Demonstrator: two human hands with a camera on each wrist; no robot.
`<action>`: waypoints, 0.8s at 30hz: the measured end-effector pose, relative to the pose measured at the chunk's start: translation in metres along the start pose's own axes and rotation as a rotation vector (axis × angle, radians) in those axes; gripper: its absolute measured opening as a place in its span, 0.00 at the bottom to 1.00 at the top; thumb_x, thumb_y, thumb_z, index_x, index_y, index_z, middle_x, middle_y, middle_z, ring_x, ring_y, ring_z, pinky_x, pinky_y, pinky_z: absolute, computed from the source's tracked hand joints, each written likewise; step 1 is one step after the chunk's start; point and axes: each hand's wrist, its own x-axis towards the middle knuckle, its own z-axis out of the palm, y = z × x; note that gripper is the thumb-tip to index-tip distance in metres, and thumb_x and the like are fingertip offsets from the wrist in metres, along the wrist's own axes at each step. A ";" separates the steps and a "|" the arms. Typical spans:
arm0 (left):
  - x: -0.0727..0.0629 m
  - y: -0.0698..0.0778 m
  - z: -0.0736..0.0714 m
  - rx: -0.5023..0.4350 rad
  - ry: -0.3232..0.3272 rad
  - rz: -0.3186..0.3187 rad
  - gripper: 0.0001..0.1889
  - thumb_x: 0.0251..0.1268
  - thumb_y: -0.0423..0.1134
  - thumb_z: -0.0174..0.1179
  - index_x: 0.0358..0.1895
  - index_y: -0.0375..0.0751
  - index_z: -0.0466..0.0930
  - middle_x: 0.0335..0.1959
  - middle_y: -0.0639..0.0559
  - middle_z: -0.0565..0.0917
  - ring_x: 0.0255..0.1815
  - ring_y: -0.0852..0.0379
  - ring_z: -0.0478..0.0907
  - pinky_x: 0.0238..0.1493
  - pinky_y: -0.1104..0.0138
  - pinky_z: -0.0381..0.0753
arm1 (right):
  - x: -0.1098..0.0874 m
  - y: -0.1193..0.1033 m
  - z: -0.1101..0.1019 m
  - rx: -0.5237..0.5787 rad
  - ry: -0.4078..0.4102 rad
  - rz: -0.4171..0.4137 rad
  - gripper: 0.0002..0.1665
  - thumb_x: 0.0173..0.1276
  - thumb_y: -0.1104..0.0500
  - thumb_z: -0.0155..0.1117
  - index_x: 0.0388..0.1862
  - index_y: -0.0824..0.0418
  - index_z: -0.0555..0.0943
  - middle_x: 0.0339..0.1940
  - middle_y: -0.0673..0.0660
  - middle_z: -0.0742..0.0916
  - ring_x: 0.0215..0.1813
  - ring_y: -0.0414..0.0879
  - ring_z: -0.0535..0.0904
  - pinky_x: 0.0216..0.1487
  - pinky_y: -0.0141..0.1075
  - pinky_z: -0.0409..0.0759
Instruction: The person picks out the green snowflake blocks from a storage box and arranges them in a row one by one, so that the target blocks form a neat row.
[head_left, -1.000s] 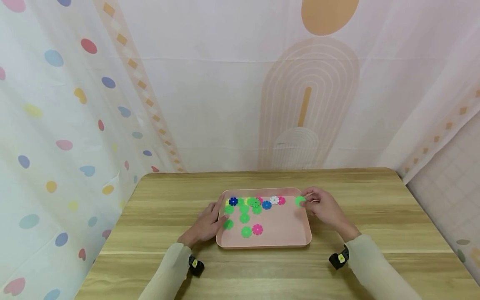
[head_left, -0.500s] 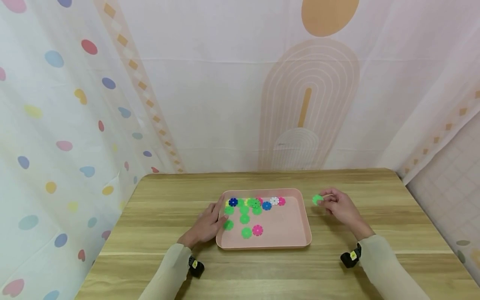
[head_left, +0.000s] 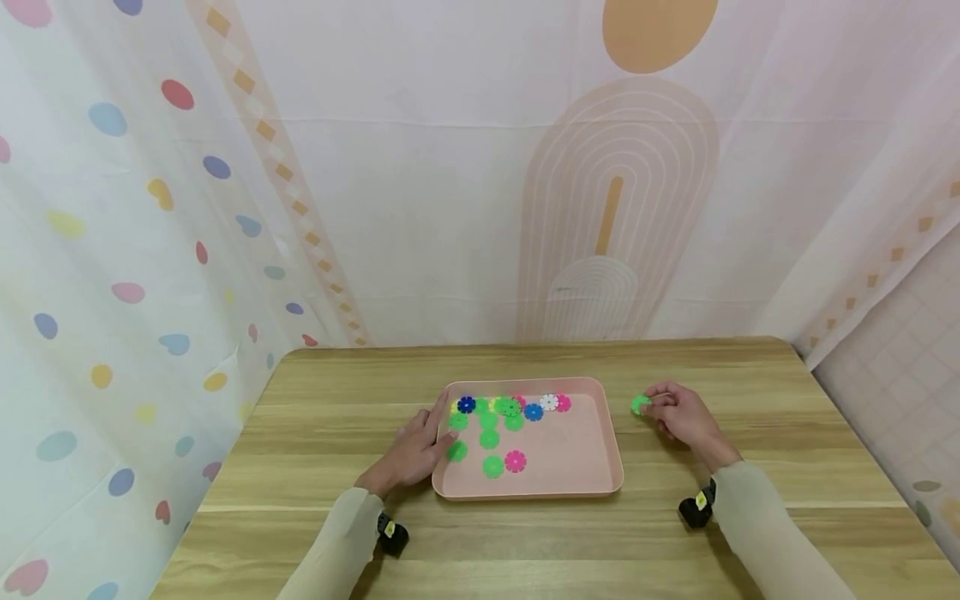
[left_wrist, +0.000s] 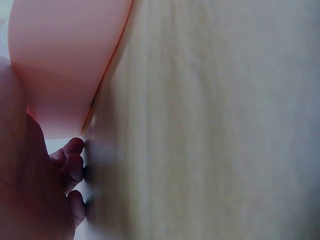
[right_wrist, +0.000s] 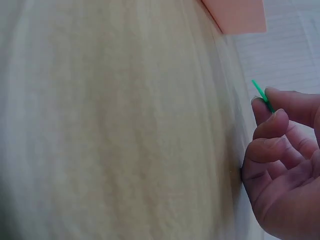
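Between thumb and fingertips, my right hand (head_left: 681,415) pinches a green notched plastic disc (head_left: 640,404) to the right of the tray. Seen edge-on in the right wrist view, the disc (right_wrist: 260,92) tilts up from the fingertips. My left hand (head_left: 411,446) grips the left side of the pink tray (head_left: 573,467), thumb over the rim and fingers outside along the wall. Inside the tray lie several green discs (head_left: 492,467), a dark blue disc (head_left: 467,405), a lighter blue disc (head_left: 533,412), a white disc (head_left: 549,402), pink discs (head_left: 515,461) and partly covered yellow ones.
The tray stands on a wood-grain table (head_left: 525,550), whose far edge meets a patterned curtain (head_left: 435,208). Black wrist cameras (head_left: 696,510) are strapped to both sleeved wrists.
My right hand has carried the green disc rightward from over the tray's right rim to beside the tray, then lowered it slightly. The left hand and tray have stayed in place.
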 end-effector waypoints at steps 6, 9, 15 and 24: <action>-0.001 0.002 -0.002 -0.021 -0.012 -0.002 0.39 0.79 0.54 0.42 0.81 0.50 0.32 0.64 0.39 0.69 0.61 0.45 0.67 0.57 0.49 0.61 | 0.005 0.002 0.003 0.014 0.003 0.018 0.15 0.72 0.63 0.60 0.54 0.69 0.74 0.30 0.49 0.83 0.25 0.42 0.72 0.23 0.34 0.71; -0.001 0.002 -0.002 -0.026 -0.024 -0.007 0.39 0.80 0.54 0.42 0.81 0.50 0.31 0.67 0.38 0.67 0.65 0.43 0.65 0.61 0.46 0.59 | 0.006 0.004 0.004 0.025 0.004 0.035 0.14 0.73 0.63 0.60 0.54 0.68 0.74 0.30 0.48 0.84 0.25 0.41 0.72 0.24 0.35 0.72; -0.001 0.003 -0.004 -0.021 -0.041 -0.006 0.39 0.80 0.53 0.42 0.81 0.48 0.31 0.67 0.37 0.67 0.65 0.44 0.64 0.60 0.47 0.59 | 0.007 0.005 0.006 0.027 0.008 0.030 0.14 0.72 0.63 0.60 0.53 0.69 0.74 0.31 0.48 0.85 0.24 0.41 0.71 0.24 0.34 0.72; 0.000 0.002 -0.005 -0.020 -0.044 0.003 0.40 0.79 0.54 0.43 0.81 0.48 0.30 0.68 0.37 0.67 0.67 0.42 0.64 0.63 0.44 0.58 | 0.009 0.004 0.007 0.004 0.021 0.039 0.15 0.72 0.62 0.60 0.54 0.69 0.75 0.33 0.51 0.85 0.25 0.43 0.72 0.25 0.35 0.72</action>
